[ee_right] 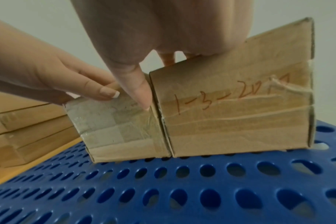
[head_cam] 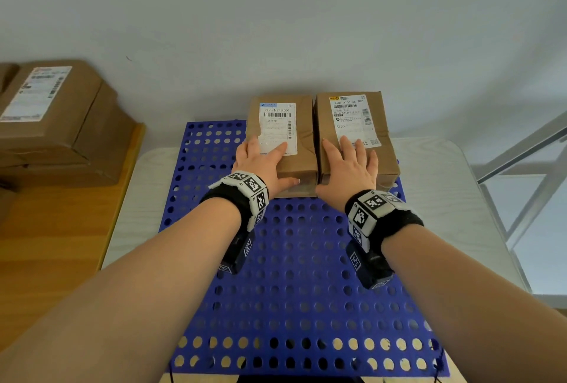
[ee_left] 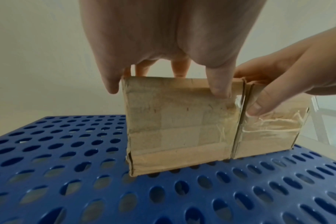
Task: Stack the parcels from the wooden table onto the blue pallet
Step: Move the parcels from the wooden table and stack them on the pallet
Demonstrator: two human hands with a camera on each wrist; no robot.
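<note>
Two brown cardboard parcels stand side by side, touching, at the far end of the blue perforated pallet. My left hand rests on the left parcel, fingers flat on its top and white label, thumb over the near edge. My right hand lies the same way on the right parcel, thumb down at the seam between the two. In the left wrist view the left parcel sits flat on the pallet. In the right wrist view the right parcel has red handwriting on its near face.
A stack of larger cardboard parcels sits on the wooden table at the left. The pallet lies on a white table. A grey wall stands just behind the two parcels, and a metal frame at the right.
</note>
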